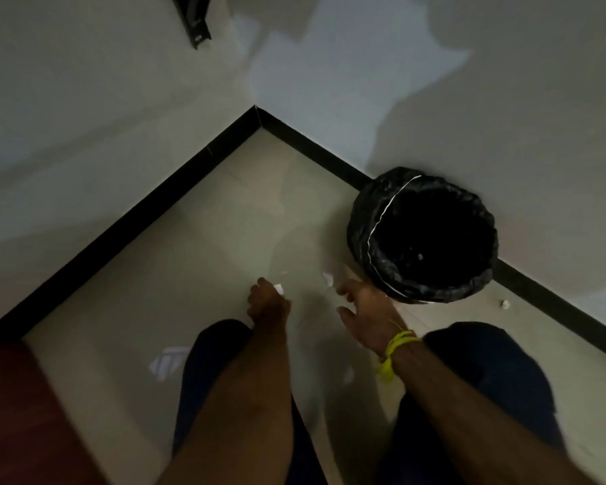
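where the dim head view looks down into a corner of the room, the left hand (268, 304) sits low at the centre of the frame. its fingers are curled in and, as far as the blur allows, pinch a small white scrap (279, 288) at their tips, just above the pale tiled floor (224, 232). the scrap is bright, thin and ragged, like torn paper. right of centre, the right hand (362, 306) reaches out with fingers loosely spread, holding nothing. a second scrap (328, 279), white and pointed, lies on the floor just beyond its fingertips. a yellow band (396, 348) circles that wrist. just right of the hand stands a round bin (359, 236) lined with a black bag, against the black skirting (147, 204).
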Available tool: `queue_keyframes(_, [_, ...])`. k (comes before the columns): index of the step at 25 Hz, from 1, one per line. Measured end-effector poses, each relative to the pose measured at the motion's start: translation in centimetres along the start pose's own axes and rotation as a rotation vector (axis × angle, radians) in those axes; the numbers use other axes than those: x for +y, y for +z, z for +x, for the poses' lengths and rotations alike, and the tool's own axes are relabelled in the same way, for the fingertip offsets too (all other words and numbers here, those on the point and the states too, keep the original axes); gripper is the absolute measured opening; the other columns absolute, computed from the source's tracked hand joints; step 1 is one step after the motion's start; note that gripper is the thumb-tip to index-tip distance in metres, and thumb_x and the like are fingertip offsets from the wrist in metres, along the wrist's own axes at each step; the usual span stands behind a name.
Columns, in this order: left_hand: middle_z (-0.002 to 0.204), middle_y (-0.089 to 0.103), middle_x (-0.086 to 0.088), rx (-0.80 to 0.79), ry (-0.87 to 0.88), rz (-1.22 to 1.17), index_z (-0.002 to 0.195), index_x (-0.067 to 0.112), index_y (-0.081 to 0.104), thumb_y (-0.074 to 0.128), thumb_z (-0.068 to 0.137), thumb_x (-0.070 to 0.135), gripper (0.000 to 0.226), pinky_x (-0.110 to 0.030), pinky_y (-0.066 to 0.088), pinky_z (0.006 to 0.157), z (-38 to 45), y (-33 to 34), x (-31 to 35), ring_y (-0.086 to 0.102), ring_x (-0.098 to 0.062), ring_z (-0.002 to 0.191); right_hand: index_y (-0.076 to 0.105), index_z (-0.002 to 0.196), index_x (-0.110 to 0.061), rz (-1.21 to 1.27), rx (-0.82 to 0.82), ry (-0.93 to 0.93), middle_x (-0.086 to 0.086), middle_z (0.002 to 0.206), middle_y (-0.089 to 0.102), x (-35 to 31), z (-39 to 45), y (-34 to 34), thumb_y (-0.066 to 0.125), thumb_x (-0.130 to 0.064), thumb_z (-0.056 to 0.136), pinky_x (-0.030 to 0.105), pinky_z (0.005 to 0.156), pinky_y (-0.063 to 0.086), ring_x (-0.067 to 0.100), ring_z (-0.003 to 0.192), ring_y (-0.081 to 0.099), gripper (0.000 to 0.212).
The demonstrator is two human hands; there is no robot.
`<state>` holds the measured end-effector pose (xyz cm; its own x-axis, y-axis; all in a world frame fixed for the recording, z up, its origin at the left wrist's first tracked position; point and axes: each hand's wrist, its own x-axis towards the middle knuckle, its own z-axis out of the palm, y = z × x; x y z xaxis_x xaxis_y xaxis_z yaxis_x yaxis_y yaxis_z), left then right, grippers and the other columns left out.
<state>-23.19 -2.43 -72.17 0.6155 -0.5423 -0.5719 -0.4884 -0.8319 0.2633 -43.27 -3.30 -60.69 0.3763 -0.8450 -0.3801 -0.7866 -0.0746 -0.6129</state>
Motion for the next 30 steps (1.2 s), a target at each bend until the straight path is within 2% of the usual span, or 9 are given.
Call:
queue_keyframes(4, [0.142,0.043,-0.016,-0.013,-0.052,-0.020,0.148,0.014,0.027,0.085,0.076,0.035,0.095,-0.048,0.045,0.100,4.1,4.3,-0.9,0.042,-0.035,0.133,0.063,0.118,-0.014,-0.055,0.060,0.001,0.014,0.117,0.065,1.2,4.1,1.6,0.066,-0.024,0.088,0.038,0.093,0.049,0.032,0.110,0.061,0.031])
queue_keyframes(7, [0.143,0.039,-0.015,0.000,-0.090,0.062,0.149,0.022,0.025,0.080,0.081,0.030,0.088,-0.051,0.044,0.099,5.3,5.6,-1.4,0.038,-0.035,0.132,0.063,0.116,-0.009,-0.094,0.086,0.035,0.018,0.114,0.066,1.8,4.9,1.7,0.062,-0.022,0.090,0.041,0.093,0.049,0.037,0.110,0.060,0.030])
queue_keyframes(11, [0.133,0.041,-0.014,0.109,-0.006,0.134,0.136,0.025,0.040,0.072,0.087,0.026,0.059,-0.050,0.051,0.087,6.5,7.3,-1.8,0.043,-0.035,0.122,0.059,0.120,-0.010,-0.141,0.059,0.031,0.017,0.121,0.061,2.0,5.1,2.8,0.060,-0.027,0.092,0.040,0.098,0.045,0.037,0.117,0.056,0.032])
queue_keyframes(14, [0.129,0.043,-0.015,0.102,0.078,0.184,0.129,0.021,0.046,0.077,0.083,0.024,0.056,-0.046,0.053,0.081,6.6,7.1,-1.7,0.044,-0.036,0.121,0.058,0.120,-0.012,-0.156,0.039,0.044,0.017,0.122,0.061,2.1,6.5,3.1,0.062,-0.026,0.090,0.038,0.096,0.045,0.036,0.116,0.057,0.033])
queue_keyframes(18, [0.126,0.047,-0.017,0.089,0.133,0.214,0.123,0.013,0.052,0.085,0.074,0.032,0.062,-0.045,0.052,0.083,6.5,6.4,-2.6,0.048,-0.037,0.117,0.059,0.121,-0.012,-0.140,0.001,0.075,0.017,0.124,0.061,1.3,7.6,3.6,0.063,-0.026,0.090,0.036,0.095,0.046,0.035,0.116,0.057,0.034])
queue_keyframes(21, [0.119,0.052,-0.016,0.087,0.152,0.177,0.112,0.013,0.059,0.084,0.076,0.032,0.048,-0.045,0.052,0.085,7.3,6.3,-3.0,0.053,-0.036,0.113,0.058,0.121,-0.013,-0.160,-0.011,0.075,0.015,0.125,0.060,1.1,8.3,4.4,0.062,-0.028,0.091,0.036,0.097,0.046,0.035,0.118,0.056,0.034])
queue_keyframes(24, [0.108,0.065,-0.016,0.037,0.248,0.102,0.093,0.012,0.069,0.083,0.077,0.023,0.025,-0.034,0.050,0.084,7.9,5.0,-3.9,0.062,-0.033,0.106,0.058,0.120,-0.013,-0.150,-0.041,0.077,0.014,0.125,0.060,0.4,8.6,4.9,0.063,-0.028,0.091,0.034,0.096,0.043,0.034,0.120,0.054,0.034])
queue_keyframes(27, [0.105,0.072,-0.014,0.017,0.293,0.148,0.093,0.009,0.076,0.082,0.080,0.027,0.024,-0.031,0.049,0.086,8.0,3.3,-4.1,0.067,-0.031,0.104,0.059,0.122,-0.012,-0.137,-0.060,0.075,0.015,0.127,0.058,-0.2,8.9,5.1,0.063,-0.027,0.091,0.035,0.097,0.043,0.034,0.121,0.053,0.034])
queue_keyframes(30, [0.083,0.075,-0.008,0.133,0.336,-0.189,0.081,0.011,0.078,0.087,0.072,0.021,0.017,-0.025,0.049,0.072,6.4,-0.8,-0.9,0.071,-0.027,0.085,0.059,0.123,-0.014,-0.089,-0.031,0.060,0.015,0.126,0.059,-1.7,8.9,3.8,0.065,-0.029,0.091,0.035,0.097,0.043,0.033,0.120,0.053,0.036])
